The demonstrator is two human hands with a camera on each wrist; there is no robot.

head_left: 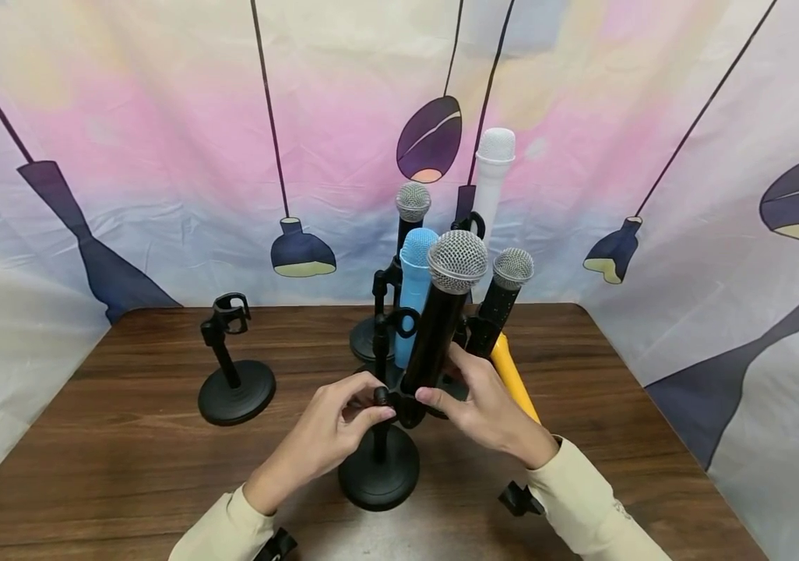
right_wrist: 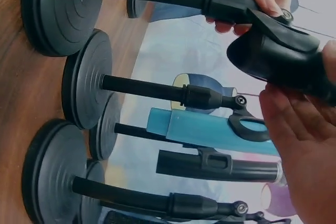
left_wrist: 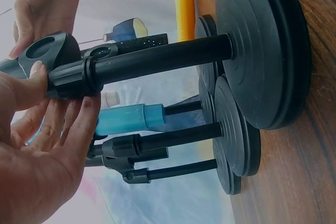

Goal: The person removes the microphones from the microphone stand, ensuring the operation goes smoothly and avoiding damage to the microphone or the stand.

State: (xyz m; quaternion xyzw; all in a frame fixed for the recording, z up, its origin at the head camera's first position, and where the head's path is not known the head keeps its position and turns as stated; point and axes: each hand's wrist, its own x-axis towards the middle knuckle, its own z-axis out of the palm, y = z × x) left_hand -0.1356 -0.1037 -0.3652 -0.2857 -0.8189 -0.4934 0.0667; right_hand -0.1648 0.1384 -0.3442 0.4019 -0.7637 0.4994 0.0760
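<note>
Left fingers pinch stand, right fingers grip microphone.

Brown wood-grain tabletop, far corners rounded; pale sheen low in the head view. Cloth backdrop behind the table and down both sides, lightly creased. Washes of pink, cream and pale blue, greyer toward the right. Printed on it: navy pendant lamps, pale yellow undersides, dark cords. One sheet or several: folds too soft to tell.
</note>
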